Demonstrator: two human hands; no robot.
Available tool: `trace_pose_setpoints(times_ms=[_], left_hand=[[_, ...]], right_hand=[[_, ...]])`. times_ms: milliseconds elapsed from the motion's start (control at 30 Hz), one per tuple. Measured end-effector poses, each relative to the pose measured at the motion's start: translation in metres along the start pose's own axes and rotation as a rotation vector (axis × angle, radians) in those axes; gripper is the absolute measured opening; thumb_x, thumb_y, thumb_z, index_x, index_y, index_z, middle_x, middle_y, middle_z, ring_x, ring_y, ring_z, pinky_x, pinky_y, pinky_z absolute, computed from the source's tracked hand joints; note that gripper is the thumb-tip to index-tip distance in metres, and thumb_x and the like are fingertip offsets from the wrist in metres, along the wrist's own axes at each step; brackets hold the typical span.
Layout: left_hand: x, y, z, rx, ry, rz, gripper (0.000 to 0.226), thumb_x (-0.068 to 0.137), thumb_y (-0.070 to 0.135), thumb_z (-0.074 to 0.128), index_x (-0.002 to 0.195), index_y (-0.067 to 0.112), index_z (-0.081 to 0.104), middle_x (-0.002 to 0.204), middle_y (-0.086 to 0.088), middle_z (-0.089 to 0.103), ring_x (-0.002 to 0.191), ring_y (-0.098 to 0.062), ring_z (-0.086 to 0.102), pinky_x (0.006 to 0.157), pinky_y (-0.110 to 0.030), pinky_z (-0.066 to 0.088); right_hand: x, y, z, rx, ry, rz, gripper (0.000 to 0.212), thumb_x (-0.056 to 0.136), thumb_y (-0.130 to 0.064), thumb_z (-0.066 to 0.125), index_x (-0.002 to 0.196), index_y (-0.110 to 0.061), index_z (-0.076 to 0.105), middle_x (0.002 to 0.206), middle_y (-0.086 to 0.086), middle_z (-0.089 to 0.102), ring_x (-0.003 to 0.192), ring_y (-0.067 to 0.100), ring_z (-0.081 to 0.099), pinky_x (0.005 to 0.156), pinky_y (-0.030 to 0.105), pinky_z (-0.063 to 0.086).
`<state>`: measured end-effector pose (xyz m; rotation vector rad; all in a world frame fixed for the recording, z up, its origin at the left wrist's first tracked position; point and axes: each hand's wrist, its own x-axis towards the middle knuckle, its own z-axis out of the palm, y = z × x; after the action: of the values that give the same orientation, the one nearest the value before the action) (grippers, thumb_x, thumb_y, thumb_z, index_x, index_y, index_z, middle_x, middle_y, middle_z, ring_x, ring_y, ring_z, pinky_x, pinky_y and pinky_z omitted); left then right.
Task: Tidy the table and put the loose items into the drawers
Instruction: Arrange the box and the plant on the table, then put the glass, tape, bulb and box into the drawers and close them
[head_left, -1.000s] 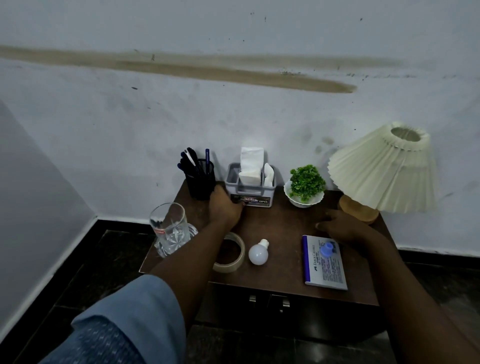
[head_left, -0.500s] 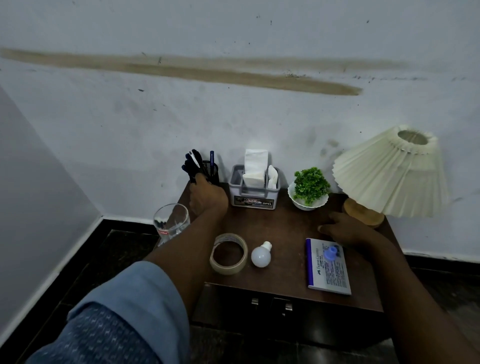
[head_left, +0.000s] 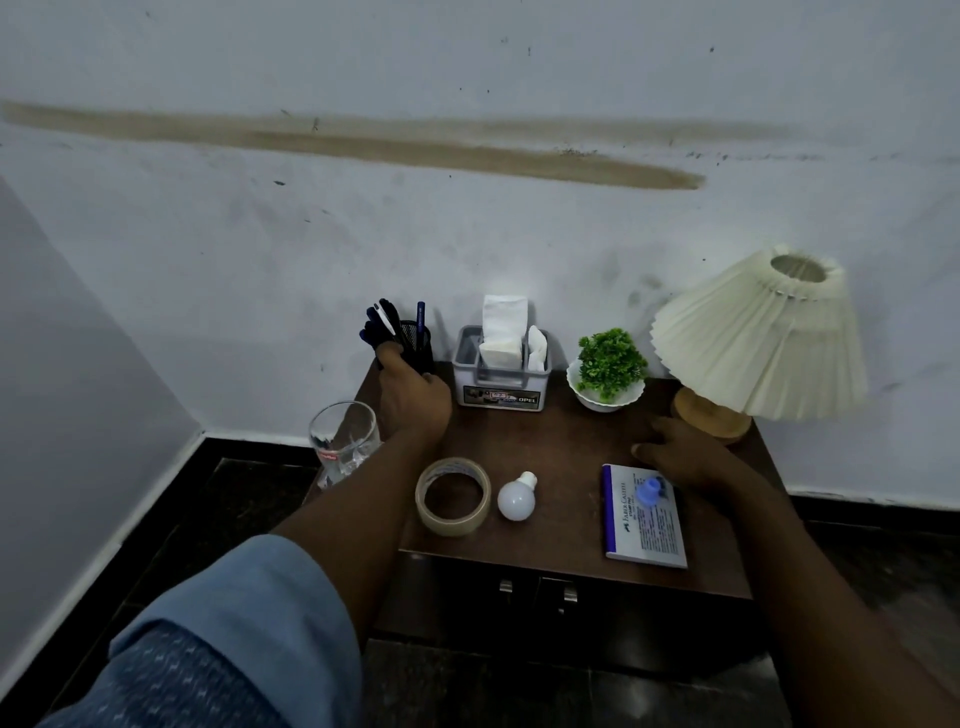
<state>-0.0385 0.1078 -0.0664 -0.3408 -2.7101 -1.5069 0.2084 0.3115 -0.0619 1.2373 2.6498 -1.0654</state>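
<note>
Head view. A small brown table (head_left: 550, 447) stands against a white wall; the tissue box (head_left: 501, 382) at its back edge serves as landmark. Left arm, in a blue sleeve (head_left: 234, 623), is extended forward; the left hand (head_left: 413, 397) is wrapped around the black pen holder (head_left: 418, 343) just left of the tissue box, fingers curled on its side, pens (head_left: 384, 325) standing above the knuckles. A drinking glass (head_left: 343, 441) sits further left, at the table's edge. In front of the tissue box lie a tape roll (head_left: 453, 496) and, just beside it, a white light bulb (head_left: 517, 497). Right of the tissue box stand a potted plant (head_left: 608, 369) and a lamp (head_left: 758, 343). The right hand (head_left: 680, 457) rests flat and open, palm down, touching the far corner of a white-and-blue box (head_left: 644, 517) with a small blue object (head_left: 649, 488) on it. Two drawer handles (head_left: 537, 592) show below the table's front edge; the drawers are closed.
</note>
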Motion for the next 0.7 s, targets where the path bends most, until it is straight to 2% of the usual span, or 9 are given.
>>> trace_pose_setpoints(times_ms=[33,100,167,200,267,367,500,600,700], left_hand=[[-0.006,0.002,-0.001,-0.019,0.002,-0.006,0.046,0.093,0.007,0.054,0.135,0.012,0.035,0.129,-0.021,0.062,0.113,-0.043,0.064,0.093,-0.048,0.055],[-0.018,0.007,-0.004,-0.038,-0.005,-0.004,0.04,0.092,0.008,0.054,0.127,0.012,0.035,0.125,-0.022,0.063,0.108,-0.044,0.065,0.083,-0.044,0.051],[-0.034,0.012,-0.011,-0.029,-0.041,0.062,0.032,0.092,0.009,0.054,0.119,0.013,0.037,0.115,-0.022,0.066,0.099,-0.044,0.067,0.074,-0.039,0.046],[-0.044,0.015,-0.015,-0.011,-0.073,0.107,0.026,0.093,0.01,0.055,0.113,0.014,0.039,0.108,-0.02,0.067,0.093,-0.042,0.067,0.071,-0.037,0.045],[-0.064,0.019,-0.025,0.066,-0.168,0.206,0.016,0.093,0.012,0.054,0.102,0.017,0.042,0.095,-0.011,0.066,0.085,-0.035,0.066,0.068,-0.036,0.044],[-0.101,0.024,-0.05,0.238,-0.338,0.435,0.002,0.093,0.017,0.051,0.094,0.015,0.051,0.095,-0.007,0.062,0.086,-0.03,0.061,0.075,-0.042,0.051],[-0.146,0.021,-0.088,0.591,-0.486,0.742,0.012,0.092,0.024,0.053,0.098,0.015,0.058,0.105,-0.009,0.063,0.098,-0.033,0.06,0.084,-0.046,0.05],[-0.174,0.004,-0.107,0.701,-0.508,0.851,0.023,0.093,0.026,0.051,0.109,0.015,0.063,0.111,-0.009,0.065,0.103,-0.033,0.061,0.086,-0.044,0.05],[-0.2,-0.015,-0.113,0.752,-0.594,0.874,0.025,0.093,0.022,0.05,0.111,0.011,0.063,0.115,-0.014,0.064,0.105,-0.037,0.061,0.086,-0.047,0.053]], right_hand=[[-0.007,0.0,0.001,0.004,0.033,-0.019,0.021,0.097,-0.027,0.065,0.098,-0.006,0.06,0.093,0.015,0.067,0.08,0.02,0.065,0.079,0.044,0.055],[-0.026,-0.003,0.001,-0.032,0.078,-0.079,0.016,0.097,-0.023,0.063,0.109,-0.011,0.064,0.111,0.017,0.069,0.089,0.02,0.066,0.08,0.036,0.053],[-0.045,-0.009,0.001,-0.082,0.083,-0.131,0.037,0.099,-0.022,0.062,0.134,-0.013,0.06,0.142,0.016,0.059,0.12,0.025,0.061,0.097,0.031,0.046],[-0.057,-0.013,0.0,-0.097,0.083,-0.143,0.049,0.1,-0.022,0.061,0.146,-0.009,0.051,0.152,0.014,0.05,0.135,0.027,0.052,0.107,0.031,0.04],[-0.078,-0.019,0.002,-0.106,0.086,-0.164,0.058,0.101,-0.022,0.059,0.154,-0.008,0.041,0.16,0.011,0.041,0.147,0.025,0.039,0.117,0.031,0.03],[-0.118,-0.019,0.013,-0.087,0.113,-0.179,0.056,0.101,-0.023,0.058,0.154,-0.012,0.043,0.159,0.008,0.044,0.146,0.023,0.04,0.117,0.029,0.029],[-0.169,-0.003,0.039,-0.068,0.147,-0.184,0.052,0.1,-0.025,0.058,0.151,-0.013,0.049,0.153,0.009,0.051,0.139,0.025,0.048,0.111,0.03,0.037],[-0.196,0.013,0.064,-0.043,0.127,-0.191,0.048,0.098,-0.027,0.059,0.146,-0.022,0.054,0.148,0.005,0.056,0.133,0.022,0.054,0.102,0.029,0.046],[-0.213,0.03,0.09,0.026,0.053,-0.16,0.047,0.097,-0.028,0.062,0.144,-0.025,0.056,0.143,-0.001,0.061,0.126,0.016,0.058,0.094,0.022,0.044]])
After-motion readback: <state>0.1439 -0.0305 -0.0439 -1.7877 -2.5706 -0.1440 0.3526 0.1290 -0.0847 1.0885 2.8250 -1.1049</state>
